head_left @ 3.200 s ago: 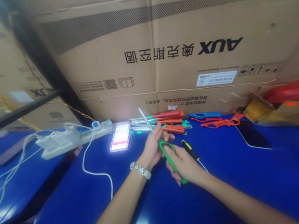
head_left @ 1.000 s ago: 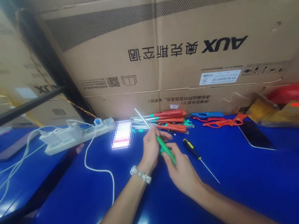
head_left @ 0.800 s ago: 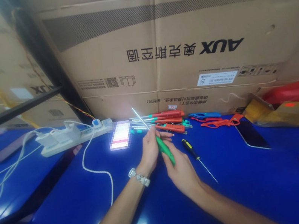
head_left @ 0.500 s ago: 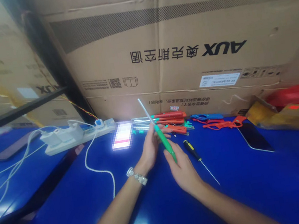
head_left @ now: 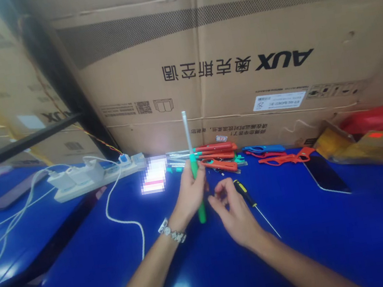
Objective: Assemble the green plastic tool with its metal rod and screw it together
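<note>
My left hand (head_left: 190, 190) is wrapped round the green handle of a screwdriver-like tool (head_left: 201, 210), its metal shaft pointing up and away from me. Just right of it, my right hand (head_left: 234, 210) has its fingers curled but apart, off the tool, with nothing visible in them. A black and yellow screwdriver (head_left: 246, 194) lies on the blue table (head_left: 305, 252) to the right of that hand. Behind both hands is a pile of red-handled tools (head_left: 216, 149) with metal shafts.
A white power strip (head_left: 108, 175) with plugs and cables lies at the left. Toward the right are blue cutters (head_left: 264, 149), red cutters (head_left: 292, 157) and a dark phone (head_left: 325, 176). A large cardboard box (head_left: 136, 74) stands behind, beside a black frame post (head_left: 55, 78).
The green tool has turned from a leftward slant to nearly straight up. My left hand has closed round its handle, and my right hand has let it go.
</note>
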The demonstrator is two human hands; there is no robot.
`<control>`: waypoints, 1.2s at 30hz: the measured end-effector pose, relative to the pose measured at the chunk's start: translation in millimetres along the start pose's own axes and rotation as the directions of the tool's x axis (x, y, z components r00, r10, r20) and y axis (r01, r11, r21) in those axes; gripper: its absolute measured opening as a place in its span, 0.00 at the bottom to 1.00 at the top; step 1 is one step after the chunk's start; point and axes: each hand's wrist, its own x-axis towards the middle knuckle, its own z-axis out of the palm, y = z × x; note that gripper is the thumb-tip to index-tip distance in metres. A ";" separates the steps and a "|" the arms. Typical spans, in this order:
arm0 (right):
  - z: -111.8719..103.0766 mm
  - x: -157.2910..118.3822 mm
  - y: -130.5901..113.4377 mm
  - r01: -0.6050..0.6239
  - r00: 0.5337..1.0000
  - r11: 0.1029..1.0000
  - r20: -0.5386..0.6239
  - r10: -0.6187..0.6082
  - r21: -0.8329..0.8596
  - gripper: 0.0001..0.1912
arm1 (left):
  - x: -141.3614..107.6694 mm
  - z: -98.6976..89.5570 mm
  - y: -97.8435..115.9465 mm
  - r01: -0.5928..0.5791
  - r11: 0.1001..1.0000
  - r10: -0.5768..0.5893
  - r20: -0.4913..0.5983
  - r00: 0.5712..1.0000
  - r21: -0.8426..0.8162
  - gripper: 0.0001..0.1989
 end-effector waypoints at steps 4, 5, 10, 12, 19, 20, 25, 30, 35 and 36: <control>4.4 3.1 1.8 -0.035 0.996 0.990 0.086 0.023 0.137 0.12 | -1.0 2.8 6.4 0.080 0.979 -0.065 0.084 0.994 -0.189 0.10; 6.0 4.0 2.8 -0.051 0.987 0.978 0.157 0.018 0.203 0.13 | -1.2 3.0 7.5 0.091 0.977 -0.075 0.085 0.993 -0.194 0.10; 10.5 9.6 13.3 -0.147 0.970 0.913 0.237 0.057 0.380 0.16 | -1.4 -2.5 6.8 0.088 0.996 -0.086 0.120 0.989 -0.011 0.15; 10.2 12.1 18.4 -0.156 0.980 0.902 0.174 0.091 0.402 0.18 | -2.1 -5.2 4.5 0.074 0.995 -0.086 0.177 0.980 0.073 0.17; 3.8 17.4 19.9 -0.187 0.966 0.888 0.242 0.089 0.420 0.19 | -4.9 -7.3 -0.5 0.182 0.983 -0.178 0.146 0.973 -0.012 0.19; 3.1 17.5 18.6 -0.187 0.964 0.887 0.250 0.085 0.422 0.20 | -5.0 -6.8 -0.7 0.187 0.982 -0.181 0.132 0.975 -0.036 0.19; 4.8 16.1 14.8 -0.164 0.981 0.873 0.170 0.095 0.459 0.22 | -8.0 -1.0 -3.5 0.185 0.980 -0.183 0.047 0.982 -0.069 0.20; 13.1 14.7 18.4 -0.099 0.987 0.892 0.157 0.033 0.441 0.20 | -16.0 8.7 -1.6 0.203 0.972 -0.199 0.050 0.979 -0.115 0.24; 17.1 15.0 20.3 -0.026 0.984 0.943 0.173 -0.034 0.332 0.18 | -19.7 15.9 4.1 0.262 0.950 -0.246 0.109 0.963 -0.170 0.24; 15.3 15.0 19.3 -0.014 0.983 0.959 0.178 -0.038 0.283 0.17 | -19.0 16.3 5.0 0.252 0.949 -0.235 0.108 0.966 -0.189 0.23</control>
